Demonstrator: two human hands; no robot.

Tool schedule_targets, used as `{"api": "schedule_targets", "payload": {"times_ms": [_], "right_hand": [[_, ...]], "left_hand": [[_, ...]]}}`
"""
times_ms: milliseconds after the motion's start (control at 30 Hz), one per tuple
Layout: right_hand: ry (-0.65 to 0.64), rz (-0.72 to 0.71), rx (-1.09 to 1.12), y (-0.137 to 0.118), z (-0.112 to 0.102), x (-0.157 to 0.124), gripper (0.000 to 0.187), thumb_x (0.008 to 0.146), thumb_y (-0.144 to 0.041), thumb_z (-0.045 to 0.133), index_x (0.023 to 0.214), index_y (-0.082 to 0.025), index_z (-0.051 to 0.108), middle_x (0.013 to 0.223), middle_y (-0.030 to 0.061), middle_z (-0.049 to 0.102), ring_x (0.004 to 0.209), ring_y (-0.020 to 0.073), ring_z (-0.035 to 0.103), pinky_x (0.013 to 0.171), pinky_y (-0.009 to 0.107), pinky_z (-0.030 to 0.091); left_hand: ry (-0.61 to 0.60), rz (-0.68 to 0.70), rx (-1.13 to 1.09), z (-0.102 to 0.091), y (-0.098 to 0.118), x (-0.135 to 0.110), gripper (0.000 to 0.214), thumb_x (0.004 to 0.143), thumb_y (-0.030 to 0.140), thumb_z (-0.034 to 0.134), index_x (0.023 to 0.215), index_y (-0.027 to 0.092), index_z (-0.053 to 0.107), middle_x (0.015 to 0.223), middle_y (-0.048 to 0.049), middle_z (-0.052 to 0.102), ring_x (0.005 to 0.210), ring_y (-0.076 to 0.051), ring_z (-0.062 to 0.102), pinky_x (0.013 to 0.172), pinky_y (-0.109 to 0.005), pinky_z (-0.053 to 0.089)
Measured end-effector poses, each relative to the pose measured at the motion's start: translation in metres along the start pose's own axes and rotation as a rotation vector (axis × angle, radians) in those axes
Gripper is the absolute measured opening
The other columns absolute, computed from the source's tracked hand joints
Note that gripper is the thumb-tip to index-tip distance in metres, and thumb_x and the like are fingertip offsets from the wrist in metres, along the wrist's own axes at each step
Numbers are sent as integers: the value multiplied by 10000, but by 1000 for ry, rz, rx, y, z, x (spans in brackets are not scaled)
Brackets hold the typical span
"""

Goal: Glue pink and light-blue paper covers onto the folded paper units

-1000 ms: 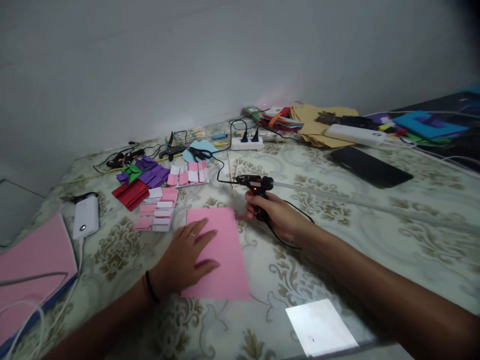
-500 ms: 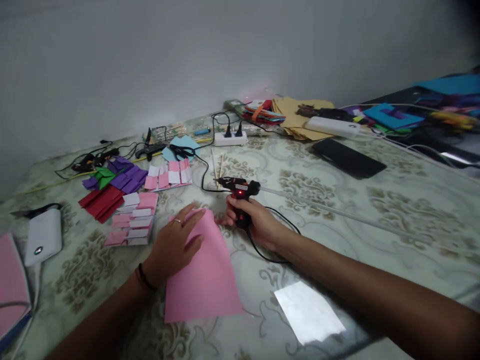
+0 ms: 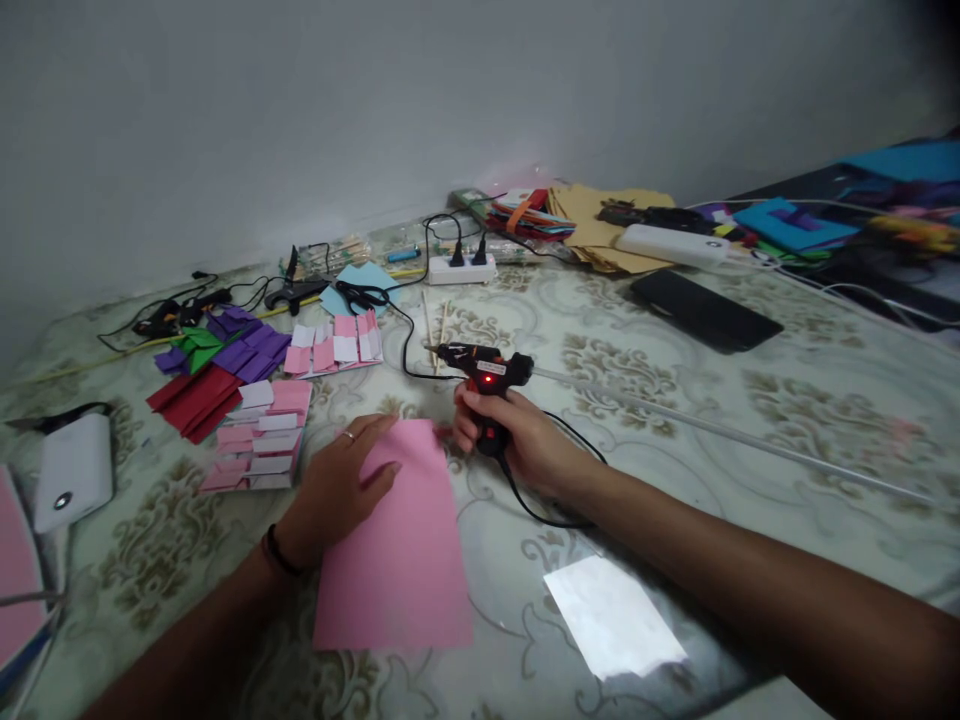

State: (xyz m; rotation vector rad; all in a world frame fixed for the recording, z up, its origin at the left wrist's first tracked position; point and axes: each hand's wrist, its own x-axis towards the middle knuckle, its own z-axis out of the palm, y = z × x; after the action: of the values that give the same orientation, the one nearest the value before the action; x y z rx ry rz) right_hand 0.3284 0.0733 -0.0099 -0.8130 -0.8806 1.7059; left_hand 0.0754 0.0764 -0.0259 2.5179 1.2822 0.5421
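While right hand (image 3: 525, 445) grips glue gun (image 3: 486, 372) | left hand (image 3: 337, 490) (open) on pink sheet (image 3: 401, 570) | paper strips (image 3: 259, 440) beside

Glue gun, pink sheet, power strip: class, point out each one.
glue gun (image 3: 501, 369), head view, body beside red light
pink sheet (image 3: 409, 565), head view, bare middle
power strip (image 3: 466, 273), head view, white casing

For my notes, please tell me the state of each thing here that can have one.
glue gun: red light on, gripped in right hand.
pink sheet: lies flat, left hand resting on it.
power strip: two plugs in.
phone: screen dark.
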Motion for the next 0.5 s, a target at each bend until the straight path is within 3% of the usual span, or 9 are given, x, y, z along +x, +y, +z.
{"api": "schedule_targets", "payload": {"times_ms": [333, 500], "right_hand": [[-3, -77, -276, -4, -3, -3, 352, 914, -552, 717, 829, -232, 597, 655, -20, 590, 650, 185, 571, 727, 357, 440], [43, -112, -514, -8, -7, -6, 288, 937, -511, 696, 881, -232, 648, 744, 8, 620, 724, 200, 570, 706, 345, 434]], "left_hand": [[42, -7, -56, 0, 0, -1, 384, 963, 193, 615, 1346, 209, 606, 1441, -127, 654, 1327, -285, 653, 1098, -444, 561], [104, -29, -293, -3, -8, 2, 189, 906, 118, 581, 1054, 220, 639, 1237, -93, 701, 1021, -221, 705, 879, -373, 584]]}}
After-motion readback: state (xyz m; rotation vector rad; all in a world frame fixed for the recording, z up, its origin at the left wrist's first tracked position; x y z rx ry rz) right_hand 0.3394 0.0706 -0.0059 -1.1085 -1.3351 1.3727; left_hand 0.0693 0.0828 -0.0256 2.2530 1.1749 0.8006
